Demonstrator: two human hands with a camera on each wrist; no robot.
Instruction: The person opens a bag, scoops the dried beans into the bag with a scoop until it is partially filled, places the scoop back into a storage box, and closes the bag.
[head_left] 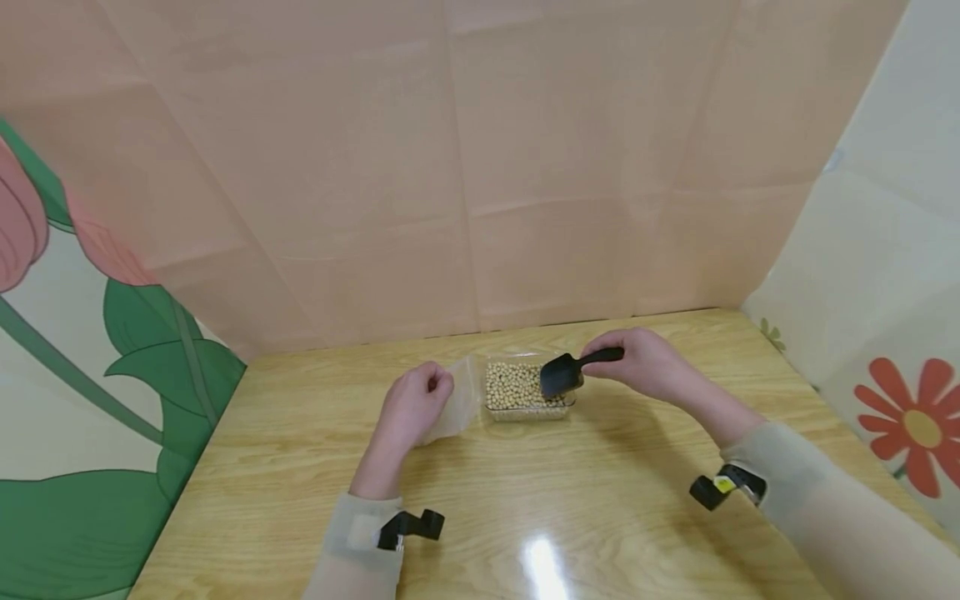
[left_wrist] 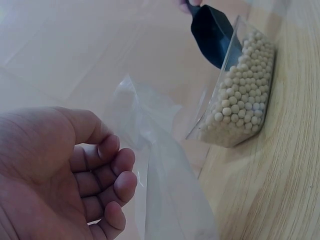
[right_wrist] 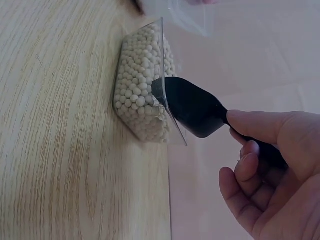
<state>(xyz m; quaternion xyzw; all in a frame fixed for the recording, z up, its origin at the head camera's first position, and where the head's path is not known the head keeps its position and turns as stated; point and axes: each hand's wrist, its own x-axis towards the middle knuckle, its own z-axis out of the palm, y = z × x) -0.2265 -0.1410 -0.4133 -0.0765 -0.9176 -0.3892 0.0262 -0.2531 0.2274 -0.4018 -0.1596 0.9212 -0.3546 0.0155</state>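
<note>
A clear plastic box (head_left: 525, 414) filled with pale round beans (head_left: 513, 385) stands on the wooden table. My right hand (head_left: 639, 363) grips the handle of a black scoop (head_left: 561, 377) from the right. In the right wrist view the scoop's front edge dips into the beans, over the box's rim. On the box's left, my left hand (head_left: 412, 407) pinches the upper edge of a translucent plastic bag (left_wrist: 165, 175) between thumb and index finger. The bag hangs limp between that hand and the box.
The wooden table (head_left: 480, 500) runs back to a pinkish cloth backdrop (head_left: 360, 208). Flower-printed panels border it on the left and right. Each forearm carries a black wrist mount, the left one (head_left: 408, 527) low over the table.
</note>
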